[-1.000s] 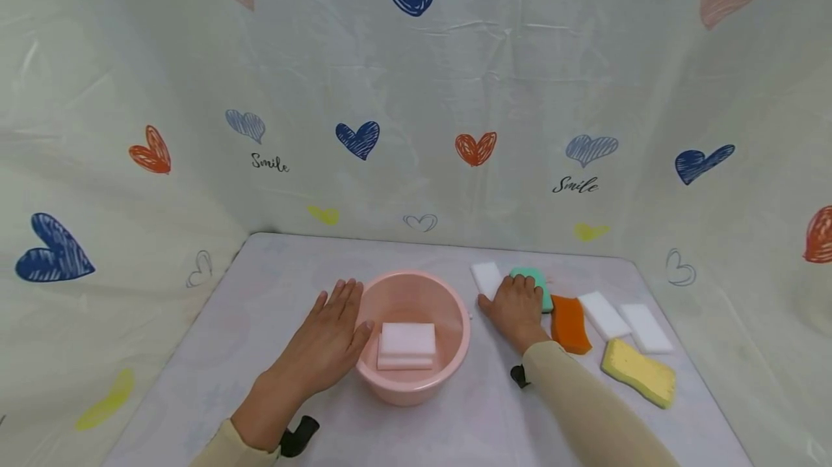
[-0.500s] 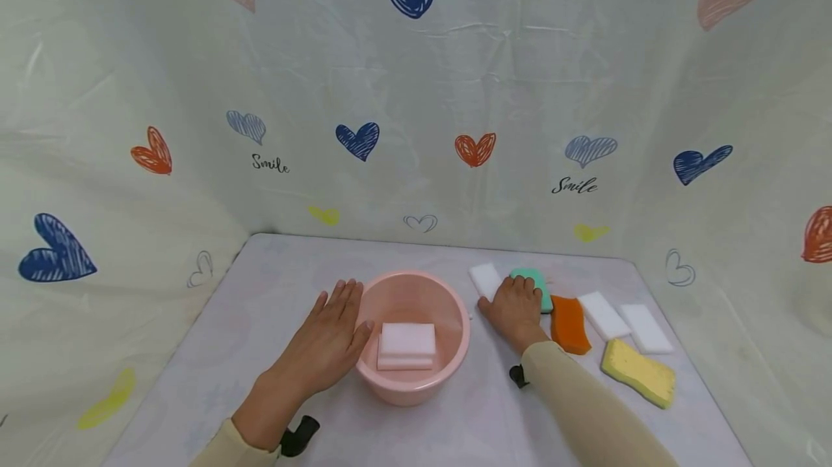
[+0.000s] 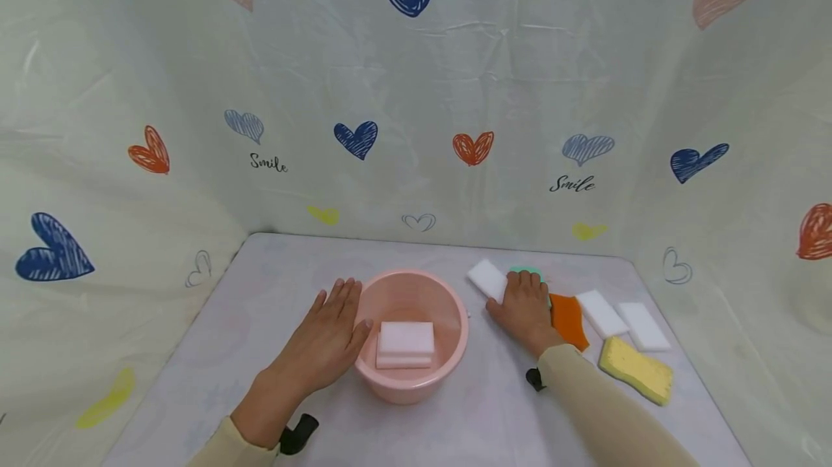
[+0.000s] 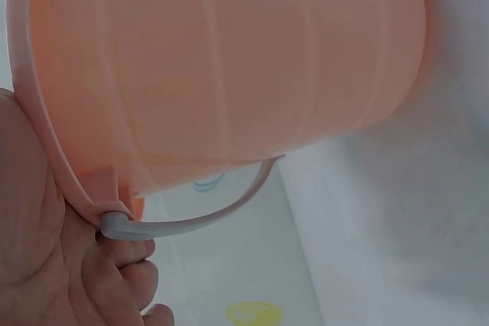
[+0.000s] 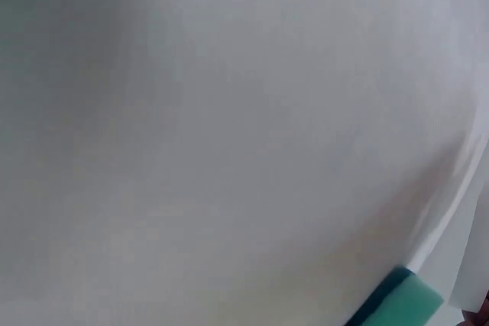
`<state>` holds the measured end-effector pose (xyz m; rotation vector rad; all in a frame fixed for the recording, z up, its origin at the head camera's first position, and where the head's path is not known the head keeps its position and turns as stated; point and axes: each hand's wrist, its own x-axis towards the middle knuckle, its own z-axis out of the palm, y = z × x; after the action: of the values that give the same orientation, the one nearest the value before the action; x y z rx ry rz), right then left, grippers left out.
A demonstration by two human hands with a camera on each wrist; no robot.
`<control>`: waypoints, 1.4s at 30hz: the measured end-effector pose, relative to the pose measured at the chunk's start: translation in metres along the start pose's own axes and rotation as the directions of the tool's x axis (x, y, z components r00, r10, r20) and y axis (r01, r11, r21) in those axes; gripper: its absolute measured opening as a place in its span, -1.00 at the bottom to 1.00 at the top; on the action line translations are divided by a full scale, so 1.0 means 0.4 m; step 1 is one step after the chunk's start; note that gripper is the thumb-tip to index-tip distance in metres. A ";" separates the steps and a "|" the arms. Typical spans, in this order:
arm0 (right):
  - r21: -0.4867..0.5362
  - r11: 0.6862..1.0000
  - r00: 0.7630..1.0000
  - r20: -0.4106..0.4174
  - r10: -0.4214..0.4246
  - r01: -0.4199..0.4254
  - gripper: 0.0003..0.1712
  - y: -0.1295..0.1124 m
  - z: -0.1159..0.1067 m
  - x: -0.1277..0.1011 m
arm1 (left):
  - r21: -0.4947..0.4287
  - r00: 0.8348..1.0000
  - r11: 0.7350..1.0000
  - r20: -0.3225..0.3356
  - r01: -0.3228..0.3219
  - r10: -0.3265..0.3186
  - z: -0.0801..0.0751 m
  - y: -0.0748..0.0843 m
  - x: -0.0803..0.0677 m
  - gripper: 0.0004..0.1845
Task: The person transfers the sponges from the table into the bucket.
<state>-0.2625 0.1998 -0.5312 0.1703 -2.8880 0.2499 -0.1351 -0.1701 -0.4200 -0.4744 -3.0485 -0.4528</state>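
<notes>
Two white sponges (image 3: 406, 343) are already stacked in the pink bucket (image 3: 412, 384), steadied by the flat left hand (image 3: 327, 341). The green sponge (image 3: 525, 271), far right, is covered by the right hand (image 3: 523, 304); its grip cannot be told. Five more sponges remain on the surface (image 3: 273, 286).

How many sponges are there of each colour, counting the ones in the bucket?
White rectangular foam sponges: 5, namely two stacked in the pink plastic bucket at and, three on the table at
Green sponge: 1, mostly under the right hand
Orange sponge: 1
Yellow sponge: 1
Total: 8
</notes>
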 end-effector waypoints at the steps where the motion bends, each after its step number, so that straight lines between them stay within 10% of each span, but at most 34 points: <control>1: -0.003 1.000 1.000 0.003 -0.011 0.011 -0.37 0.002 -0.004 -0.001 | -0.001 1.000 1.000 0.000 0.000 0.000 0.000 0.000 0.000 -0.23; 17: -0.093 0.978 0.980 -0.052 -0.190 0.185 -0.26 0.021 -0.081 -0.024 | 0.001 1.000 1.000 -0.004 -0.008 0.008 -0.003 0.002 0.000 -0.24; 30: -0.089 0.933 0.909 -0.211 -0.359 0.348 -0.32 0.018 -0.134 -0.028 | 0.025 1.000 0.999 0.004 -0.022 0.022 -0.017 -0.004 -0.002 -0.25; 42: 0.002 0.909 0.888 -0.211 -0.407 0.417 -0.36 -0.075 -0.261 -0.009 | 0.053 1.000 0.998 -0.004 -0.029 0.030 -0.022 0.004 -0.003 -0.26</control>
<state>-0.2316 0.1900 -0.4276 0.7142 -2.5602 0.2401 -0.1337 -0.1716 -0.4112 -0.5143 -3.0357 -0.3707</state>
